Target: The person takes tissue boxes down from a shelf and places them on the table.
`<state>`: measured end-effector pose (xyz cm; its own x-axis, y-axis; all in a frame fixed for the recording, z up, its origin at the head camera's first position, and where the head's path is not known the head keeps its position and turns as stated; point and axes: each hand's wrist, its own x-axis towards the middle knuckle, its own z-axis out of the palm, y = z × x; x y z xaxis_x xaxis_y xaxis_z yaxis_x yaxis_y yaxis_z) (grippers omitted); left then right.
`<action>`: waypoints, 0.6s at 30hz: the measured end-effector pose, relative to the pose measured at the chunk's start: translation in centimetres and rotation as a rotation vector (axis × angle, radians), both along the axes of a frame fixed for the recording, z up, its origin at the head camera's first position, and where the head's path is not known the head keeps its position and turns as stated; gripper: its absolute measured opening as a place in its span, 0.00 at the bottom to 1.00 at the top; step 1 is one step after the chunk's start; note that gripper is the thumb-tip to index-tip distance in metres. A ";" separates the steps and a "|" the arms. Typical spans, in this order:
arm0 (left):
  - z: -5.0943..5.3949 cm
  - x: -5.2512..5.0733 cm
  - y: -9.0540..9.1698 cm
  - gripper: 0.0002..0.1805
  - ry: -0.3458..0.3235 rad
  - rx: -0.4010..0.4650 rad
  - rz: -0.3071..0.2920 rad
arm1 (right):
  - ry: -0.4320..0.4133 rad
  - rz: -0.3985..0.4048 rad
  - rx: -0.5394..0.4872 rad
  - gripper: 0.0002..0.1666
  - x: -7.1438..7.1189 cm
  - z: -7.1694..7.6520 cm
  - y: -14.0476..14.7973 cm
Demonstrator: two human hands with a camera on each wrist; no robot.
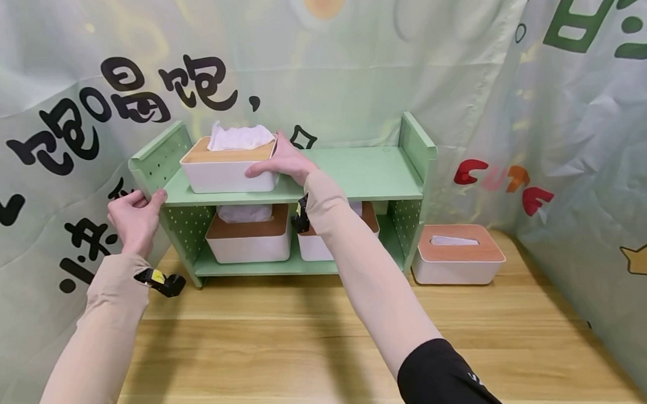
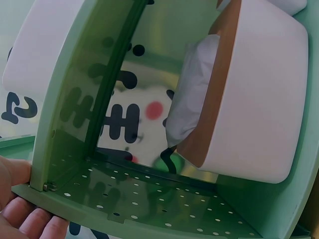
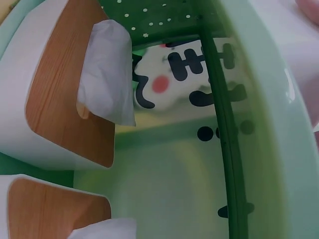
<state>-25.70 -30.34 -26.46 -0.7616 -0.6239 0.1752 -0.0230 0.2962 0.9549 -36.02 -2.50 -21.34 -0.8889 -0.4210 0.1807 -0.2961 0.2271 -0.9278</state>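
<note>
A green two-tier shelf [image 1: 371, 173] stands on the wooden table. On its upper tier, at the left, sits a white tissue box [image 1: 219, 177] with a wooden lid and tissue sticking out. My right hand [image 1: 286, 161] grips this box by its right end, thumb on the front face. With my left hand [image 1: 134, 221] I hold the shelf's left side at the front edge; in the left wrist view, thumb and fingers [image 2: 35, 221] lie on either side of the panel. The right hand is almost wholly out of the right wrist view.
Two more tissue boxes stand on the lower tier, the left box [image 1: 249, 244] and the right box [image 1: 315, 249], partly behind my right forearm. Another tissue box [image 1: 458, 262] is on the table [image 1: 286, 348], right of the shelf. A printed cloth [image 1: 340, 99] hangs behind.
</note>
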 end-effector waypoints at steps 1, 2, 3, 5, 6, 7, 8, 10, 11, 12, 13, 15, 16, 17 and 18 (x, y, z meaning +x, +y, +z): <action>0.0 0.0 0.0 0.26 0.000 0.000 0.000 | 0.000 -0.002 -0.007 0.57 0.1 -0.1 0.0; -0.1 0.1 0.0 0.26 0.001 0.002 -0.001 | -0.002 -0.002 -0.015 0.56 0.2 -0.2 0.1; -0.1 0.1 0.0 0.26 0.001 0.001 -0.003 | -0.005 -0.003 -0.021 0.57 0.3 -0.2 0.2; 0.0 0.0 0.0 0.26 0.008 0.003 -0.007 | -0.014 -0.003 -0.028 0.57 0.4 -0.2 0.3; 0.0 0.0 0.0 0.26 0.010 0.006 -0.010 | -0.018 0.001 -0.032 0.57 0.5 -0.1 0.4; 0.0 0.0 0.0 0.26 0.010 0.006 -0.009 | -0.023 0.003 -0.034 0.59 0.6 -0.1 0.5; 0.0 0.0 0.0 0.26 0.010 0.008 -0.010 | -0.030 0.008 -0.036 0.60 0.7 -0.1 0.5; 0.0 0.0 0.0 0.26 0.010 0.014 -0.011 | -0.038 0.016 -0.049 0.60 0.9 0.0 0.6; 0.0 0.0 0.0 0.26 0.010 0.015 -0.012 | -0.042 0.020 -0.059 0.60 1.0 0.0 0.6; 0.0 0.0 0.0 0.26 0.008 0.016 -0.013 | -0.044 0.021 -0.069 0.60 1.0 0.0 0.6; -0.1 0.0 0.0 0.26 0.007 0.014 -0.011 | -0.047 0.021 -0.075 0.60 1.1 0.0 0.6; -0.1 0.0 0.0 0.26 0.010 0.012 -0.009 | -0.045 0.021 -0.083 0.58 1.1 -0.1 0.6; -0.1 0.0 0.0 0.26 0.011 0.013 -0.009 | -0.044 0.019 -0.084 0.59 1.1 -0.2 0.6; -0.1 0.0 0.0 0.26 0.011 0.012 -0.008 | -0.044 0.017 -0.084 0.59 1.0 -0.3 0.6; -0.1 0.0 0.0 0.26 0.011 0.012 -0.008 | -0.043 0.016 -0.083 0.60 1.0 -0.3 0.6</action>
<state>-25.66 -30.31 -26.58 -0.7645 -0.6200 0.1766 -0.0097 0.2850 0.9585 -34.98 -1.87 -21.68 -0.8899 -0.4204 0.1771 -0.2585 0.1448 -0.9551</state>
